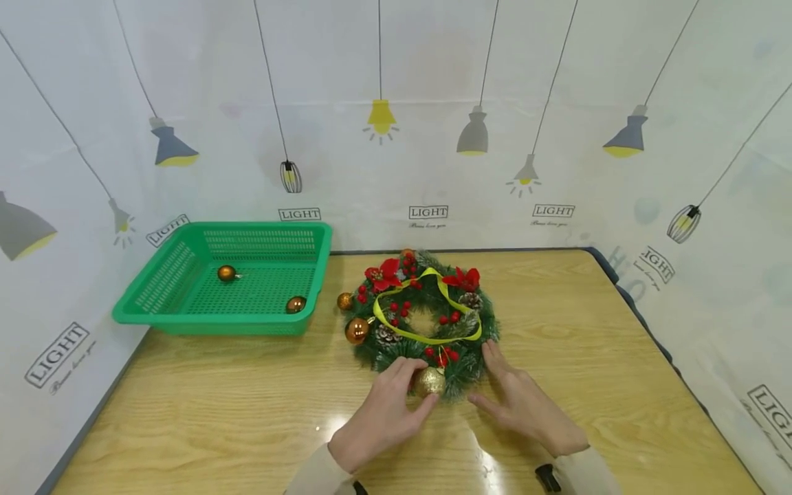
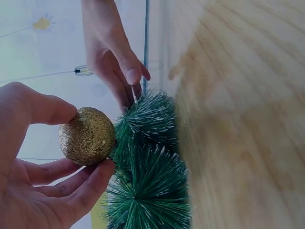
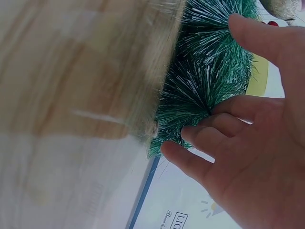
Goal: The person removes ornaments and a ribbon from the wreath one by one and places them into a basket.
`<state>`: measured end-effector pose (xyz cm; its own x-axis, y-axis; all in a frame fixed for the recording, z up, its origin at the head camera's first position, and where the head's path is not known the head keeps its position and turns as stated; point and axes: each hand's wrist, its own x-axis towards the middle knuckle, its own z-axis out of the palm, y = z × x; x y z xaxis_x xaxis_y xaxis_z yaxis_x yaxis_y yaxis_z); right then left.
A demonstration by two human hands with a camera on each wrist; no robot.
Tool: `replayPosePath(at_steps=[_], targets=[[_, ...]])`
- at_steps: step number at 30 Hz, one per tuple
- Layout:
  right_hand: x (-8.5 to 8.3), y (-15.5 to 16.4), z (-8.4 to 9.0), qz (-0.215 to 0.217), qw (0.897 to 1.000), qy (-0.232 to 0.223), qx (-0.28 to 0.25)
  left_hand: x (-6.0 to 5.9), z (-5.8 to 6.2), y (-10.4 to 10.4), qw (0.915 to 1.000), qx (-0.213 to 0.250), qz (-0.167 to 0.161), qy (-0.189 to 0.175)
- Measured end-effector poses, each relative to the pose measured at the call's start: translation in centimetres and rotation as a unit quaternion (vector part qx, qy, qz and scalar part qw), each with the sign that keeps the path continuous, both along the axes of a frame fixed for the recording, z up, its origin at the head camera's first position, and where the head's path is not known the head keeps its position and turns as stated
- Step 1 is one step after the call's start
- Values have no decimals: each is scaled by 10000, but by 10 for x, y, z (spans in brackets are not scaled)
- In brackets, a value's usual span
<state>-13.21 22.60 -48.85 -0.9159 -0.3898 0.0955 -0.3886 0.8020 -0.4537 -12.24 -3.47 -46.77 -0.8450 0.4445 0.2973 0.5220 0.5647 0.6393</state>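
A green wreath with red flowers, berries, pinecones and a yellow ribbon lies on the table. At its near edge my left hand pinches a gold glitter ball between thumb and fingers; the left wrist view shows the same glitter ball against the pine needles. My right hand is spread at the wreath's right near side, its fingers loosely extended by the needles and holding nothing. Two orange balls sit at the wreath's left side, a shiny one and a smaller glittery one.
A green plastic basket stands at the back left of the wooden table. Inside lie two shiny copper-coloured balls, one near the middle and one at the near right corner. A printed wall sheet rises behind the table.
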Motion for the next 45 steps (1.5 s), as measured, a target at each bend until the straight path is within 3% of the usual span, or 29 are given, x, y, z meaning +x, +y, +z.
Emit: replayPosePath(at_steps=[9,21,29,45], targets=[[-1,-4,5,-33,10000,-31,60,-7,14,-16,9991,352,232,73],[0,-3,3,-57,9999,-119,96,-18,20,-38,9968,496,620,78],[1,-4,0,-65,10000,52,54,-26,25,-50,9932,881,751,155],[2,-6,-2,-102,9999,92,103,-45,36,-83,9893,808,1125,460]])
